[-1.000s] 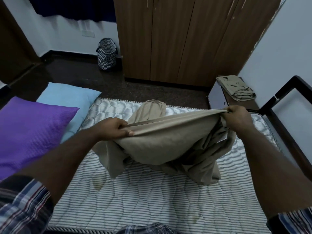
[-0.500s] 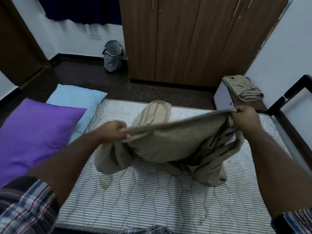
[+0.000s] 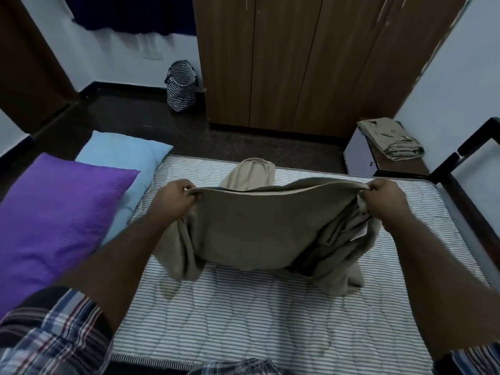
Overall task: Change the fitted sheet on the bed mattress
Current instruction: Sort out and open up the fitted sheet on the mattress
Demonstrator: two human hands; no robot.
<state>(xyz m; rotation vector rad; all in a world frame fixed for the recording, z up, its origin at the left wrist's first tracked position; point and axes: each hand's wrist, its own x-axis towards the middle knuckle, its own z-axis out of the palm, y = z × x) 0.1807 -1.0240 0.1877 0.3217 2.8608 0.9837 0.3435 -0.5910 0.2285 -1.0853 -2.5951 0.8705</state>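
Observation:
A bare striped quilted mattress (image 3: pixel 243 315) fills the lower middle of the head view. Above it I hold a beige fitted sheet (image 3: pixel 257 228) stretched between both hands, its upper edge taut. My left hand (image 3: pixel 174 198) grips the left end of that edge. The right end is gripped by my right hand (image 3: pixel 384 197). The rest of the sheet hangs bunched and touches the mattress, with a fold lying toward the far edge.
A purple pillow (image 3: pixel 54 220) and a light blue pillow (image 3: pixel 121 158) lie at the left. A second folded beige sheet (image 3: pixel 392 139) rests on a side table (image 3: pixel 362 155) at the right. Beyond are a wooden wardrobe (image 3: pixel 297 60), a patterned basket (image 3: pixel 180 85) and the dark bed frame (image 3: pixel 465 163).
Both hands have lifted the sheet edge slightly and turned so the fists face me. The left hand shifted right along the edge; more of the sheet hangs off the mattress.

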